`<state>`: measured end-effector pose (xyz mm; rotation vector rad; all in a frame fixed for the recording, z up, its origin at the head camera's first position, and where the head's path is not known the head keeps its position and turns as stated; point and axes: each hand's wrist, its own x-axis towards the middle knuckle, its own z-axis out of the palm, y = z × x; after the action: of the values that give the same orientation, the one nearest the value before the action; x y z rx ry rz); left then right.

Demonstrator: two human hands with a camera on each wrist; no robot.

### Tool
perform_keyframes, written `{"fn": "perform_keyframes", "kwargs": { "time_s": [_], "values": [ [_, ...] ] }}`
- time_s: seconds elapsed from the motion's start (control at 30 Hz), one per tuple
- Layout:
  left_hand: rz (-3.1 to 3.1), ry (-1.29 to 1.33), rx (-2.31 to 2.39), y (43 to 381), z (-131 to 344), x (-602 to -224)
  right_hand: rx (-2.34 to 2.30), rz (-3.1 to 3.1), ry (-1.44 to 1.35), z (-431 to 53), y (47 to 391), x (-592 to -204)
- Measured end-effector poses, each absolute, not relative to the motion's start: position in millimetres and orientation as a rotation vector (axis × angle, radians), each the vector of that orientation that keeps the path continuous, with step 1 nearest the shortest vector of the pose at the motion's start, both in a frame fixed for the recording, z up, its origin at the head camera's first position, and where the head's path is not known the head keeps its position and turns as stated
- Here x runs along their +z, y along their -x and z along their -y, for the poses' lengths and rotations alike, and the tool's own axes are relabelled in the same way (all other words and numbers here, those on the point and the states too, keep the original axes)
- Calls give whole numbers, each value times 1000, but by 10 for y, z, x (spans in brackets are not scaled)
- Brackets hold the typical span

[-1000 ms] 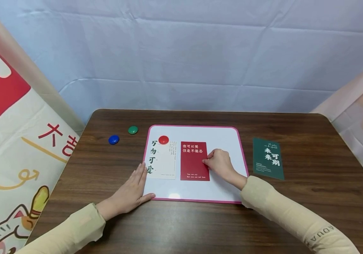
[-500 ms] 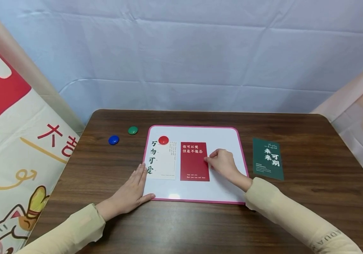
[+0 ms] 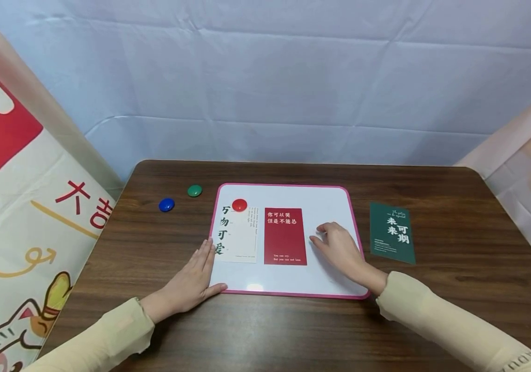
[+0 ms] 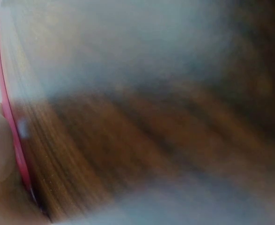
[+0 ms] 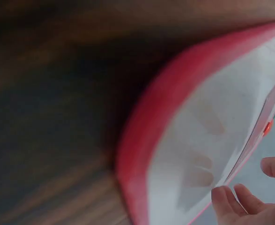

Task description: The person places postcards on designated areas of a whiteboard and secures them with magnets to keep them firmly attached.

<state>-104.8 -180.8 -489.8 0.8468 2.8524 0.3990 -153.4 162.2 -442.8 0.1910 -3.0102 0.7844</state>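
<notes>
A whiteboard [image 3: 289, 281] with a pink rim lies on the table. My left hand [image 3: 190, 281] rests at its left edge, fingers straight on the lower left corner. On the board lie a white card [image 3: 243, 237] with green characters and, beside it, a red card [image 3: 285, 243] with white writing. A round red magnet [image 3: 239, 205] sits on top of the white card. My right hand [image 3: 340, 249] is over the board just right of the red card, thumb and fingers apart with nothing between them. In the right wrist view its fingers [image 5: 242, 199] show over the white surface.
Right of the board a dark green card [image 3: 392, 232] lies on the brown wooden table [image 3: 265, 336]. To the left are a blue magnet [image 3: 166, 204] and a green magnet [image 3: 194, 190]. A pale cloth [image 3: 284, 77] hangs behind the table.
My right hand has let go of the red card's right edge and moved off to the right, its fingers parting. The red card stays in place; my left hand has not moved.
</notes>
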Motion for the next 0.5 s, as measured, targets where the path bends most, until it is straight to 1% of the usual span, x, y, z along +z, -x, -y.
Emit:
{"fn": "perform_keyframes", "kwargs": {
  "time_s": [0.5],
  "values": [
    [-2867,-862,399,1041,1801,-4874,526,3002,-420,-1777,1361,-4495]
  ]
}}
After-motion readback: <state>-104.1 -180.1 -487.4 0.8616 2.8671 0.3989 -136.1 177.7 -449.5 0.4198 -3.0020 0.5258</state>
